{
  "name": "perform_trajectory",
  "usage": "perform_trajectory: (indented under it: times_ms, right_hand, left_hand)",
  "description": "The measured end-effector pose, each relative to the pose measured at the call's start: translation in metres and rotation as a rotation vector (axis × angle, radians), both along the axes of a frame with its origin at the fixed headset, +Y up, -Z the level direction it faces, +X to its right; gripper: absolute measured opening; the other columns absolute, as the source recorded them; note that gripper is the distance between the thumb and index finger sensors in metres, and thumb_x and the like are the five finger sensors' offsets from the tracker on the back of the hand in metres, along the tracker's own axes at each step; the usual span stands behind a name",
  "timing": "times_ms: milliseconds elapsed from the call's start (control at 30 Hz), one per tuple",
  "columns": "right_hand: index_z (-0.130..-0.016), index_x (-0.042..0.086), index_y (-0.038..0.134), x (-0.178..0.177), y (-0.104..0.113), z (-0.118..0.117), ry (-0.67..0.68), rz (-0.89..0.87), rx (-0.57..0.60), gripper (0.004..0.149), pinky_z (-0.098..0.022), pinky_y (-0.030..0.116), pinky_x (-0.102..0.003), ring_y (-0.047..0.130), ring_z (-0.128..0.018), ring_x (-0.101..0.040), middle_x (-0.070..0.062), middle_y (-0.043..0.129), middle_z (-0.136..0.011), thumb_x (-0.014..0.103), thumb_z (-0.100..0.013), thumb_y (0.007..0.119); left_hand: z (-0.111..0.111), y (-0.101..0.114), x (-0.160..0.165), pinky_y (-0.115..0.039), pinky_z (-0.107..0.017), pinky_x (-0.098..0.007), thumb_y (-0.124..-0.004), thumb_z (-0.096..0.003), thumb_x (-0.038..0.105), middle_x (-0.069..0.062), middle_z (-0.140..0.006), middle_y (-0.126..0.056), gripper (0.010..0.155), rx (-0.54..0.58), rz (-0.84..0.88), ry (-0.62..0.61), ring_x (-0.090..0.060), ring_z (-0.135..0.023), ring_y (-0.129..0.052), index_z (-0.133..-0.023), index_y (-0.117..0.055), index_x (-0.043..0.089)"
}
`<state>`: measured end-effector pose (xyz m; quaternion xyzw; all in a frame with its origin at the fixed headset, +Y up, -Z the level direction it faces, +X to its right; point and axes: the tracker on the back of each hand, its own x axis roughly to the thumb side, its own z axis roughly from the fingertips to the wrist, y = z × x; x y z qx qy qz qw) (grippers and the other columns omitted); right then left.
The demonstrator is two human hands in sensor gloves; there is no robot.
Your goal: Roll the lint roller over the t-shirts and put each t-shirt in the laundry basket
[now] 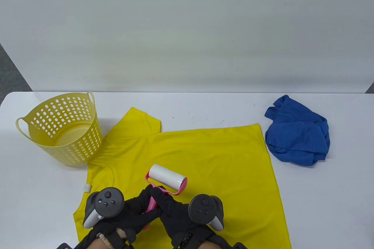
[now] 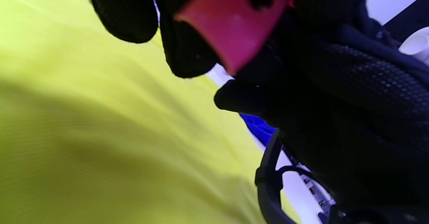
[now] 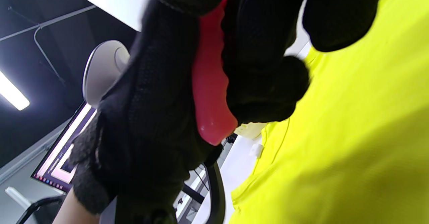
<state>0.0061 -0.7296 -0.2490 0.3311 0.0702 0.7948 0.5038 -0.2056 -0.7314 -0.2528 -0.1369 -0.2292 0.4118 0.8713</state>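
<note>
A yellow t-shirt (image 1: 219,158) lies spread flat on the white table (image 1: 321,202). The lint roller's white roll (image 1: 167,179) rests on it near the collar. Its pink handle (image 1: 152,203) points toward me, and both gloved hands hold it: my left hand (image 1: 140,209) from the left and my right hand (image 1: 165,202) from the right. The left wrist view shows the handle (image 2: 234,26) between my curled left fingers (image 2: 187,49), over the yellow cloth (image 2: 100,133). In the right wrist view my right fingers (image 3: 264,66) wrap round the handle (image 3: 211,93).
An empty yellow perforated laundry basket (image 1: 43,109) stands at the table's left, touching the shirt's shoulder. A crumpled blue t-shirt (image 1: 298,133) lies at the right, just past the yellow shirt's hem. Behind the table rises a plain white wall.
</note>
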Motion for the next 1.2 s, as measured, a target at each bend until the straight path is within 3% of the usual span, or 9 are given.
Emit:
perform_trajectory:
  times_ms: [100,200,233,300,367,500,667,867,1200]
  right_hand:
    - [-0.098,0.021,0.055,0.002,0.006,-0.001,0.067,0.077,0.055,0.053,-0.046,0.073,-0.061,0.087,-0.072,-0.043,-0.028,0.055,-0.101,0.025,-0.047,0.069]
    - [-0.098,0.022,0.062,0.015,0.013,-0.006,0.089,0.496,0.178,0.051,-0.048,0.072,-0.063,0.088,-0.073,-0.046,-0.029,0.072,-0.098,0.034,-0.048,0.068]
    - [-0.098,0.021,0.063,0.026,0.013,-0.011,0.027,0.723,0.193,0.051,-0.050,0.070,-0.064,0.086,-0.077,-0.046,-0.028,0.071,-0.099,0.037,-0.050,0.066]
    - [-0.102,0.022,0.052,0.052,0.010,-0.026,-0.199,0.920,0.266,0.057,-0.058,0.058,-0.070,0.066,-0.092,-0.051,-0.028,0.049,-0.109,0.047,-0.051,0.061]
    - [-0.104,0.021,0.041,0.081,-0.003,-0.046,-0.389,0.866,0.213,0.069,-0.057,0.046,-0.076,0.043,-0.094,-0.059,-0.029,0.037,-0.109,0.054,-0.048,0.062]
    - [-0.101,0.027,0.008,0.137,-0.051,-0.067,-0.445,0.806,-0.410,0.077,-0.055,0.003,-0.077,-0.013,-0.088,-0.053,-0.021,-0.012,-0.103,0.056,-0.051,0.058]
    - [-0.099,0.029,0.003,0.154,-0.074,-0.067,-0.445,0.896,-0.510,0.076,-0.051,-0.003,-0.074,-0.019,-0.084,-0.050,-0.017,-0.017,-0.099,0.060,-0.049,0.052]
    - [-0.097,0.028,0.001,0.154,-0.076,-0.065,-0.428,0.882,-0.515,0.078,-0.049,-0.007,-0.074,-0.023,-0.082,-0.048,-0.016,-0.021,-0.097,0.061,-0.049,0.052]
    - [-0.097,0.028,0.000,0.153,-0.075,-0.066,-0.411,0.860,-0.547,0.078,-0.048,-0.009,-0.073,-0.026,-0.080,-0.047,-0.015,-0.022,-0.095,0.060,-0.050,0.053]
  left_hand:
    - [-0.001,0.001,-0.005,-0.079,-0.058,-0.052,-0.077,-0.0539,0.045,-0.004,-0.088,-0.083,0.073,0.069,-0.083,0.047,-0.020,-0.060,-0.101,-0.107,-0.037,0.015]
    - [-0.008,0.004,-0.024,-0.084,-0.048,-0.047,-0.075,-0.0541,0.043,-0.005,-0.084,-0.083,0.072,0.104,-0.113,0.150,-0.015,-0.047,-0.100,-0.107,-0.037,0.014]
    - [-0.012,0.004,-0.035,-0.085,-0.044,-0.046,-0.075,-0.0541,0.043,-0.005,-0.082,-0.083,0.071,0.097,-0.112,0.206,-0.015,-0.045,-0.100,-0.107,-0.037,0.014]
    - [-0.016,0.005,-0.054,-0.086,-0.038,-0.044,-0.075,-0.0537,0.045,-0.005,-0.077,-0.086,0.071,0.096,-0.111,0.289,-0.014,-0.039,-0.100,-0.106,-0.041,0.013]
    - [-0.018,0.007,-0.067,-0.087,-0.035,-0.044,-0.077,-0.0534,0.047,-0.006,-0.073,-0.089,0.069,0.103,-0.160,0.335,-0.014,-0.035,-0.101,-0.106,-0.046,0.014]
    - [-0.019,0.006,-0.078,-0.088,-0.032,-0.043,-0.077,-0.0526,0.050,-0.005,-0.071,-0.092,0.068,0.095,-0.429,0.377,-0.013,-0.031,-0.102,-0.105,-0.051,0.015]
    - [-0.022,-0.002,-0.079,-0.088,-0.028,-0.041,-0.075,-0.0522,0.052,-0.005,-0.071,-0.093,0.069,0.006,-0.471,0.420,-0.012,-0.028,-0.103,-0.106,-0.051,0.016]
    - [-0.030,-0.016,-0.075,-0.088,-0.026,-0.040,-0.072,-0.0514,0.057,-0.006,-0.072,-0.094,0.071,-0.049,-0.549,0.476,-0.011,-0.028,-0.103,-0.107,-0.051,0.019]
    - [-0.091,-0.007,-0.056,-0.089,-0.026,-0.040,-0.069,-0.0526,0.057,-0.007,-0.072,-0.094,0.070,-0.250,-0.588,0.601,-0.010,-0.027,-0.103,-0.108,-0.050,0.018]
